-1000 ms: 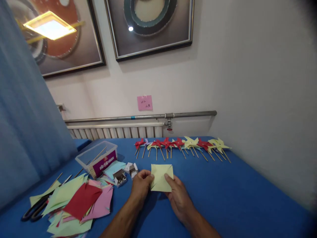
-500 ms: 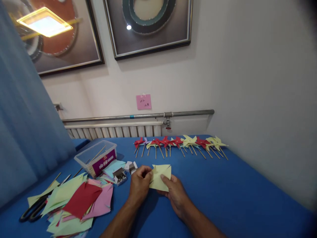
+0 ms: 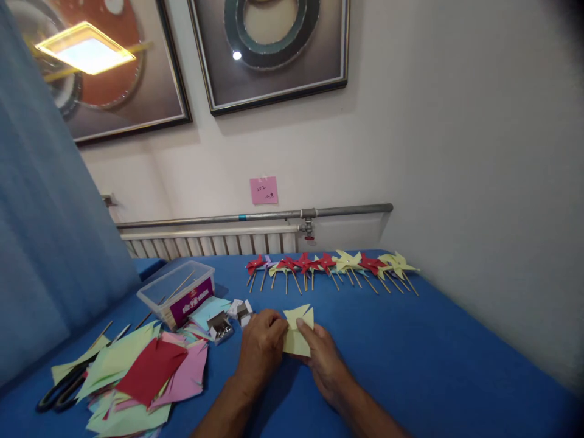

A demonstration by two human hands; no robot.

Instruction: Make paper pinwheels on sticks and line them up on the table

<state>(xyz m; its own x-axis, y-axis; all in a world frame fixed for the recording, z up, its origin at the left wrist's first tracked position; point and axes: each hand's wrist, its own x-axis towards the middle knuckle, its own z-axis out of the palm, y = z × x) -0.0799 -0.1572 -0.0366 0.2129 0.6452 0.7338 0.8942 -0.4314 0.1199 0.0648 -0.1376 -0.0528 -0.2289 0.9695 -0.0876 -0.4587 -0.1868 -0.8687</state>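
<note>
Between my hands, above the blue table, is a pale yellow paper square (image 3: 295, 342) with slits cut in from its corners. My left hand (image 3: 264, 344) pinches its left side, fingers closed and covering that edge. On the right, my right hand (image 3: 322, 353) grips the sheet with the thumb flat on its face and the fingers behind. Just left of my left hand stand two small open boxes, one a box of metal pins (image 3: 221, 328) and the other a white box (image 3: 241, 310).
Finished paper pinwheels (image 3: 326, 263) on sticks line the table's far edge. At left lie a pile of slit coloured paper (image 3: 152, 371), black-handled scissors (image 3: 68, 383) and a clear plastic tub (image 3: 182, 292) of sticks. A blue curtain (image 3: 31, 213) hangs at far left.
My left hand has moved slightly right over the paper, covering more of its left side. The slit at the top right has opened wider. My right hand keeps its hold.
</note>
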